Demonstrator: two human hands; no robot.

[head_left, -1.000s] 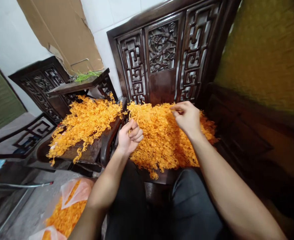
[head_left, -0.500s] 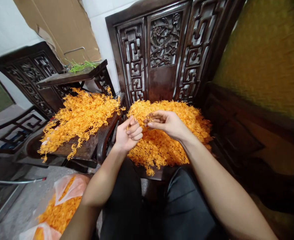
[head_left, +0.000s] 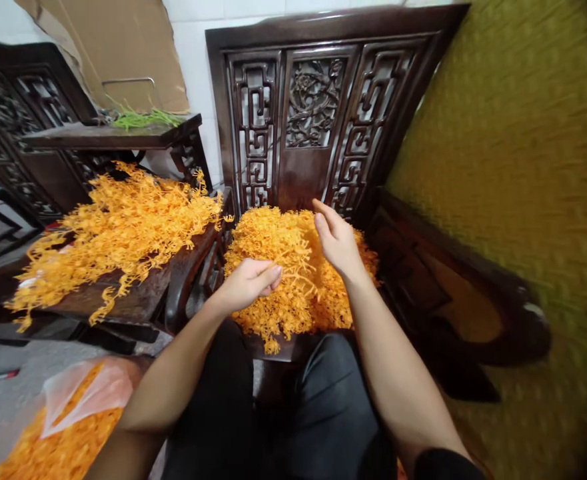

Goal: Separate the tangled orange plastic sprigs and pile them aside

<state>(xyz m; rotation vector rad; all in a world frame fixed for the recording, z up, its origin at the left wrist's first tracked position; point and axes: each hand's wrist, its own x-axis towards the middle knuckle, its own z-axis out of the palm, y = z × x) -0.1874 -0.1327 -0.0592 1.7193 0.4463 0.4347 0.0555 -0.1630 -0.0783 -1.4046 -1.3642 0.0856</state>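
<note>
From where I'm standing, the person's left hand (head_left: pixel 250 283) is pinching a few thin, branching orange strands (head_left: pixel 298 277) between thumb and fingers, and their loose ends are fanning out to the right. The right hand (head_left: pixel 338 237) is hovering open at the far right part of an orange pile (head_left: pixel 268 233), its fingers extended and seemingly holding nothing; whether it is touching the pile I cannot tell. Below the pinched strands, this heap of the same tangled stuff is covering most of a dark wooden chair (head_left: pixel 303 177), whose carved back is standing behind it. The person's knees, in dark trousers (head_left: pixel 336 393), are pointing towards the seat's front edge. Just to the left, a second orange pile (head_left: pixel 133 220) is spreading across a neighbouring seat (head_left: pixel 128 310), with some strands trailing over its front. Behind that one, green sprigs (head_left: pixel 146 119) are lying on a small dark surface (head_left: pixel 93 139), and a sheet of cardboard (head_left: pixel 128 50) is standing against the white tiled wall (head_left: pixel 243 8). Down at the lower left, a translucent plastic bag (head_left: pixel 93 393) is holding more orange material
</note>
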